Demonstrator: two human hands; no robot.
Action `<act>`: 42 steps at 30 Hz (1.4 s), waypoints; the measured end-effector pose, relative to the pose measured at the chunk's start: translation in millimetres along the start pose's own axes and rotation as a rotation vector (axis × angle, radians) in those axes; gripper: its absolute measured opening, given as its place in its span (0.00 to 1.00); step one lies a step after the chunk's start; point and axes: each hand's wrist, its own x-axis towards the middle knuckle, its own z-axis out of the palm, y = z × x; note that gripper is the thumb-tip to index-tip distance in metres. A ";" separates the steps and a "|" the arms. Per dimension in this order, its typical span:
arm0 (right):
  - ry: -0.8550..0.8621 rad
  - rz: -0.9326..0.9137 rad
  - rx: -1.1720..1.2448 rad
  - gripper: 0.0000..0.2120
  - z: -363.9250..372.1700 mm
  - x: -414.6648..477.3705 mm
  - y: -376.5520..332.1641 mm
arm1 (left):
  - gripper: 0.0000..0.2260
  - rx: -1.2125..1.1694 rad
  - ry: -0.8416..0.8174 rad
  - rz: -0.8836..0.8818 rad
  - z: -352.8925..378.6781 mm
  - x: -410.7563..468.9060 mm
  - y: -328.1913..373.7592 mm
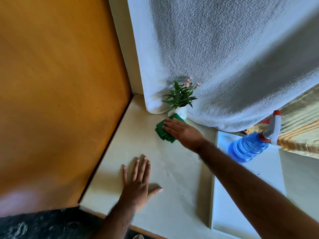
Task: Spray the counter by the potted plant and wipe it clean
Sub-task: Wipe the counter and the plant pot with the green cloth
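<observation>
Pressing flat on the cloth (164, 131), the right hand (183, 131) sits just before the plant (179, 99), seemingly touching its pot; the left hand (138, 183) lies spread on the counter (172, 169), bottle (250, 145) rightward.

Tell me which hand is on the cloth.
The right hand, pressing the green cloth beside the potted plant; the left hand lies flat on bare counter.
</observation>
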 end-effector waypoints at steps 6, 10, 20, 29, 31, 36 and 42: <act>0.130 0.024 -0.043 0.18 -6.0 -3.5 20.6 | 0.47 0.009 0.014 0.008 0.8 0.9 0.6; 0.070 0.139 0.094 0.27 13.1 -19.1 20.4 | 0.47 0.008 0.026 0.015 2.7 1.7 -0.2; 0.216 0.254 0.122 0.28 2.1 -22.9 6.5 | 0.48 0.013 0.022 0.005 5.4 1.8 -1.4; 0.192 0.245 0.162 0.29 6.8 -16.8 19.5 | 0.47 0.005 0.057 0.020 2.8 1.8 0.0; 0.188 0.276 0.205 0.29 13.0 -21.0 15.3 | 0.47 0.007 0.060 0.020 3.0 1.5 0.2; 0.211 0.316 0.253 0.31 12.1 -24.8 6.7 | 0.47 0.010 0.051 0.017 4.6 1.1 -1.2; 0.271 0.245 0.158 0.29 -3.3 -8.7 17.9 | 0.47 0.003 0.043 0.017 4.7 1.1 -0.8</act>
